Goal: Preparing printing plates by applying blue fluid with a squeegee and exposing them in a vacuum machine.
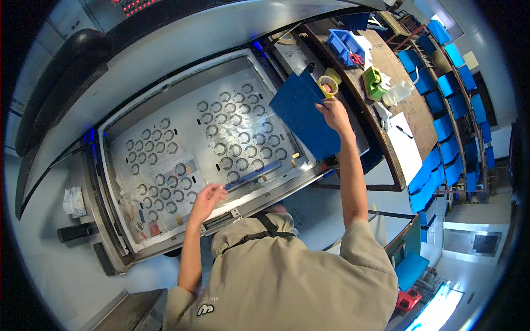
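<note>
My right hand (335,117) reaches out to the right and pinches the edge of a flat blue board (303,113), which lies tilted at the right end of a framed light table. Just beyond those fingers sits a yellow-rimmed roll of tape (328,85). My left hand (208,201) hovers over the table's near edge, fingers loosely apart and nothing in them. Beneath and past it, a clear sheet (190,124) printed with several groups of dark rings covers the bed. A long blue strip (254,175) rests along the near side, close to my left hand.
A raised lid (182,41) arches over the far side. On the wooden bench (408,107) to the right stand a blue bin (343,45) with red scissors, a green holder (374,83), a plastic bottle (397,92) and white paper (404,146). Blue-bin racks (447,85) rise beyond.
</note>
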{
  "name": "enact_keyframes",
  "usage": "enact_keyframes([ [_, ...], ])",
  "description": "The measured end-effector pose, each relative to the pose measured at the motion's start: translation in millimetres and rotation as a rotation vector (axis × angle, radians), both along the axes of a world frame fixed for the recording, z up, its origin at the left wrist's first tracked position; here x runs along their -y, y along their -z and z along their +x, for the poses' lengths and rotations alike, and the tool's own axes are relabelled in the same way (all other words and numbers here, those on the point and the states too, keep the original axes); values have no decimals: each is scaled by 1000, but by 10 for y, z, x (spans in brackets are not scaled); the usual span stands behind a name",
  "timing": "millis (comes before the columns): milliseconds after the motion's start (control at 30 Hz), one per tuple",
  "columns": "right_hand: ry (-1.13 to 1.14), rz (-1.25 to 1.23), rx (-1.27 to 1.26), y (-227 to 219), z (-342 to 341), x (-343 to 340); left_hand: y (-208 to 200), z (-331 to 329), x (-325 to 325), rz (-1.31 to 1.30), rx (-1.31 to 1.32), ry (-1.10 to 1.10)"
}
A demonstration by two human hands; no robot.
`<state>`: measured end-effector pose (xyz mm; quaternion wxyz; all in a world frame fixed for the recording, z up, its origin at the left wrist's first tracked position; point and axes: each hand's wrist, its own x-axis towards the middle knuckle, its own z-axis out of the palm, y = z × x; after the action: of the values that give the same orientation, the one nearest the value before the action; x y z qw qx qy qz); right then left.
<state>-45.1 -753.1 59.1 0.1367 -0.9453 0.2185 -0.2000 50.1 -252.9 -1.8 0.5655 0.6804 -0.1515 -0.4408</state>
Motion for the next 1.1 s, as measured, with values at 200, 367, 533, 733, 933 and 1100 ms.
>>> enact_keyframes([
  [200,-357,501,-470,-767,-91,-661,-414,419,850,-173,591,-111],
  [367,-543,509,-618,-399,-115,-736,-447,253,1229,-470,-504,43],
  [533,-181,70,5,4,-241,-1223,15,155,1243,-469,-524,-78],
  [733,-64,263,16,633,-529,-2034,426,305,1036,-461,-556,-289],
  [933,220,341,-68,1294,-468,-2383,974,570,829,-514,-531,-346],
  [1100,234,472,-129,1509,-406,-2353,1079,662,740,-488,-525,-451],
])
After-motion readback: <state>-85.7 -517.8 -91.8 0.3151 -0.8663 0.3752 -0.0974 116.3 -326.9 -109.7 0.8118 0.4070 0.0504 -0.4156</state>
